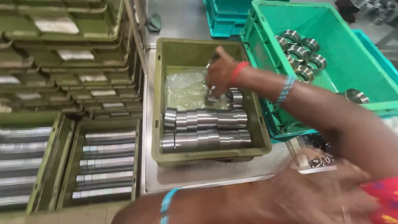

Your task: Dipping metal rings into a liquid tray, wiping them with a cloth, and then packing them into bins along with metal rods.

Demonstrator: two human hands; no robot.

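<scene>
- The right hand [221, 74], in the upper middle of the frame, reaches down into the olive-green plastic crate [159, 124]; its fingers are curled narrowly around a short shiny steel ring [212, 96], gripping it just above the crate's clear plastic liner sheet [184, 89].
- The left hand [315, 195] sweeps across the lower right of the frame, heavily blurred; I cannot tell how far it is open or whether it holds anything.
- The right forearm wears a red thread at the wrist and a blue beaded band [285, 89] further up; the left arm shows a light blue band [166, 205] at the lower edge.
- Inside the olive-green crate, two rows of the same steel rings [205, 129] lie on their sides, stacked end to end, their long axis running left to right across the crate's near half. One more ring [235, 98] sits just beside the held one, starting a third row.
- The held ring is partly hidden by the fingers, so its exact tilt is unclear.
- The bright green plastic crate [352, 25] at the upper right holds loose steel rings [300, 56], most standing with their open bores facing up.
- At the lower left, two more olive crates [70, 137] hold rows of rings lying left to right; empty olive crates [62, 54] are stacked at the upper left.
</scene>
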